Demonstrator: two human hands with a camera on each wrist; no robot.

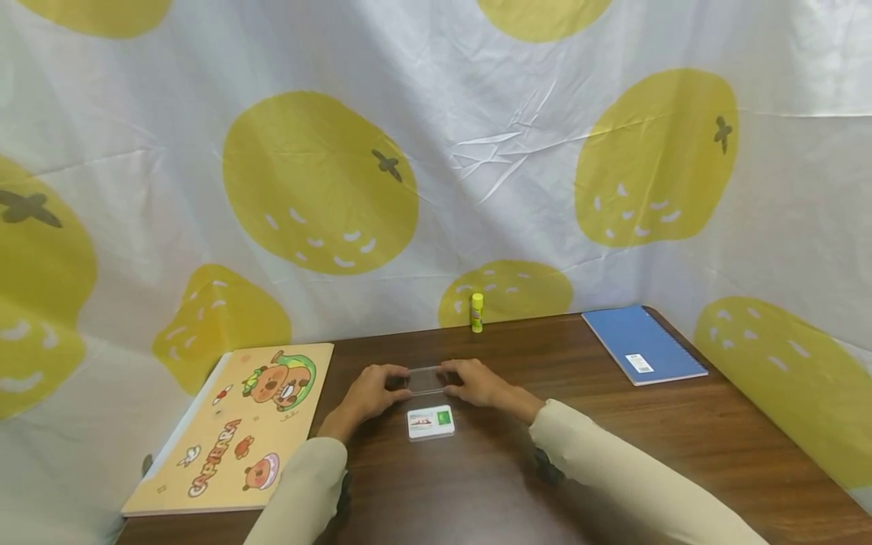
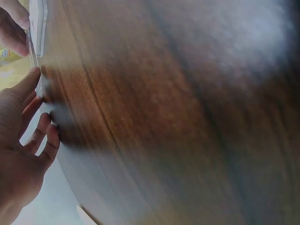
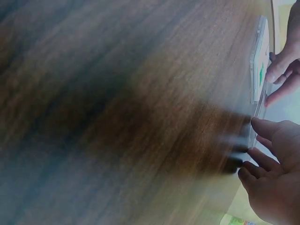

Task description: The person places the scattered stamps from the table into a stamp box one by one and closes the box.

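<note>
A clear flat plastic rectangle [image 1: 425, 381], like a card-case cover, is held just above or on the dark wooden table; the gap is hard to tell. My left hand [image 1: 371, 391] pinches its left end between thumb and fingers. On the opposite end, my right hand [image 1: 474, 383] pinches it the same way. Nearer to me lies a white card [image 1: 430, 422] with a green patch and a reddish picture, set in a clear plastic holder. From the side, the right wrist view shows the holder [image 3: 256, 61] close to the fingertips.
To the left lies a large capybara-patterned folder or pad [image 1: 232, 431]. A yellow-green glue stick [image 1: 477, 312] stands upright at the table's back edge. At the back right is a blue spiral notebook [image 1: 640, 344]. Behind the wooden table [image 1: 613, 454] hangs a fruit-printed curtain [image 1: 436, 227].
</note>
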